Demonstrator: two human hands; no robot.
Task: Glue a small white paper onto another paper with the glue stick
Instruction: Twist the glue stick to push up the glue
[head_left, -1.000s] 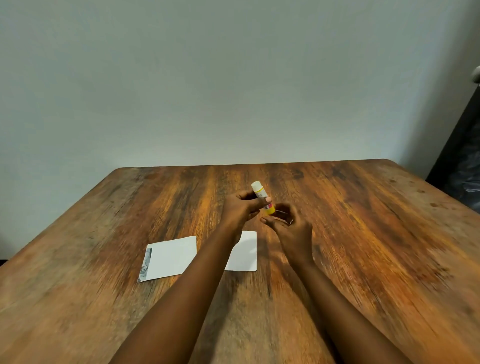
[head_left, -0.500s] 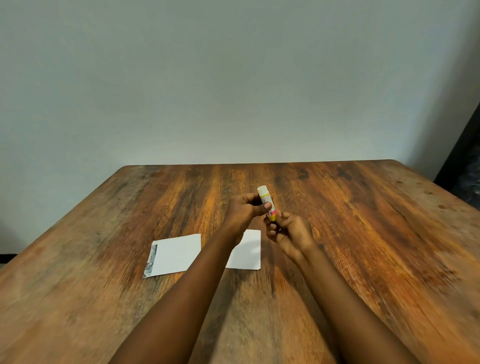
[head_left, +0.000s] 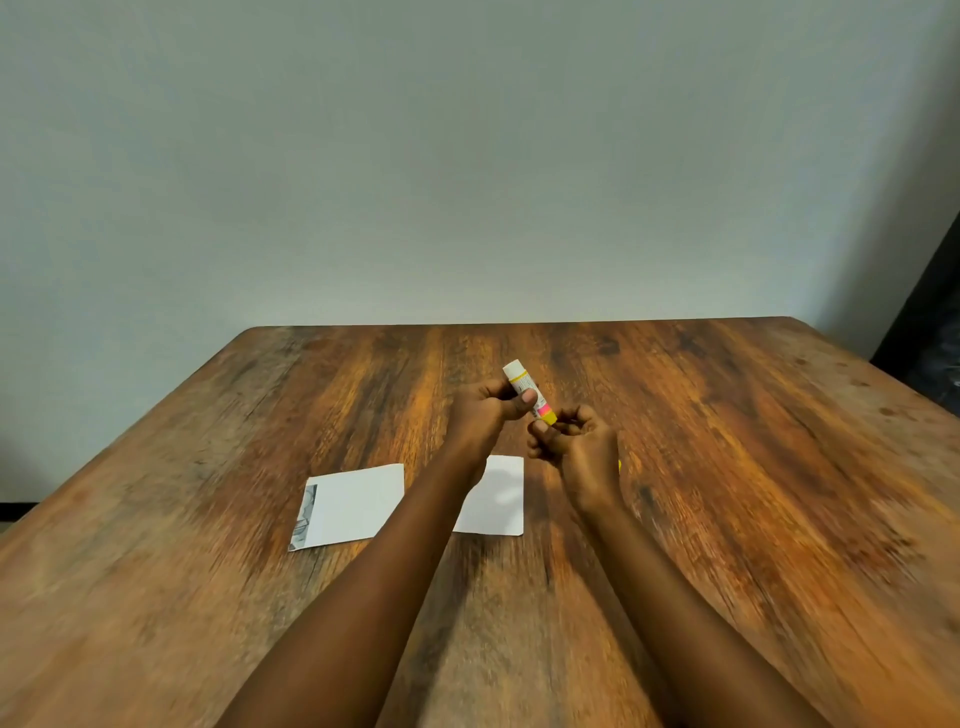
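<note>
Currently, one glue stick (head_left: 527, 392), white-tipped, yellow-and-pink, is gripped by the left hand (head_left: 485, 410); right hand (head_left: 582, 452) fingers apparently pinch its base. Two papers on counter (head_left: 737, 467): small white paper (head_left: 498, 501), print-edged paper (head_left: 358, 506).

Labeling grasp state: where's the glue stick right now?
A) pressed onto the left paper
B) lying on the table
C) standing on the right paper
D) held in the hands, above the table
D: the left hand grips the glue stick up off the table, and the right hand has its fingers curled at the stick's yellow lower end.
</note>
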